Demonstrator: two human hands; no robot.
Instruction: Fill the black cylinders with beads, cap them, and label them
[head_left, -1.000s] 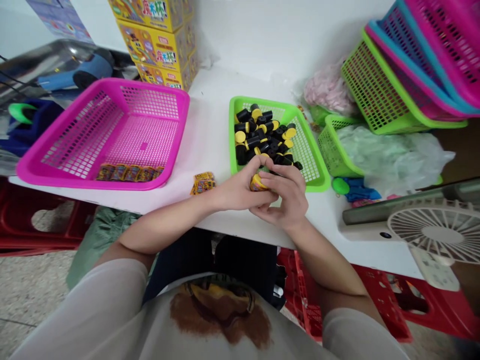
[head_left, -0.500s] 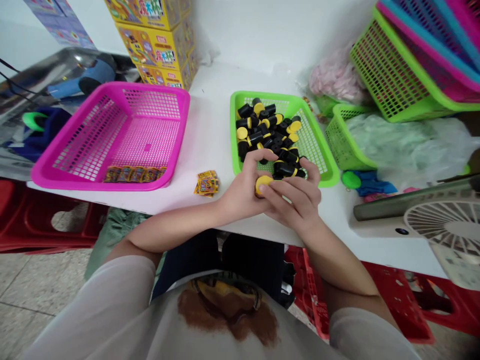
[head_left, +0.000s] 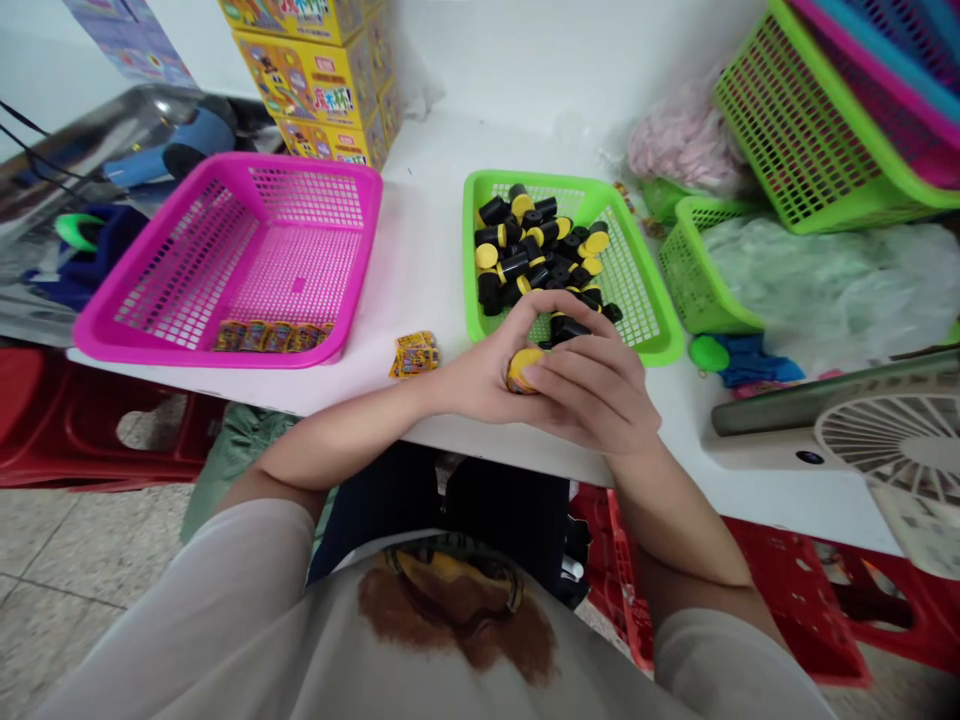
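Above the table's front edge, my left hand (head_left: pixel 487 380) is closed around a small yellow-lidded canister (head_left: pixel 525 371), its yellow end facing up. Orange and pinkish print shows along its lower side; the rest is hidden by my fingers. My right hand (head_left: pixel 600 395) grips it from the other side, fingers bent and pressed against it. Just beyond both hands stands a green basket (head_left: pixel 651 300) with many black canisters (head_left: pixel 514 265) with yellow lids. Left of my left hand lies a small pile of printed yellow-orange labels (head_left: pixel 415 355).
A pink basket (head_left: pixel 360 250) at left holds a row of small printed packets (head_left: pixel 277 336). Yellow boxes (head_left: pixel 322 85) are stacked behind it. Stacked baskets (head_left: pixel 795 130), plastic bags (head_left: pixel 825 280) and a fan (head_left: pixel 900 440) occupy the right side. Red stools (head_left: pixel 97 430) stand below.
My right hand's fingers have closed in further over the canister, and the hands' fingertips now meet above it. The canister has turned slightly, showing more printed side. The view has shifted slightly.
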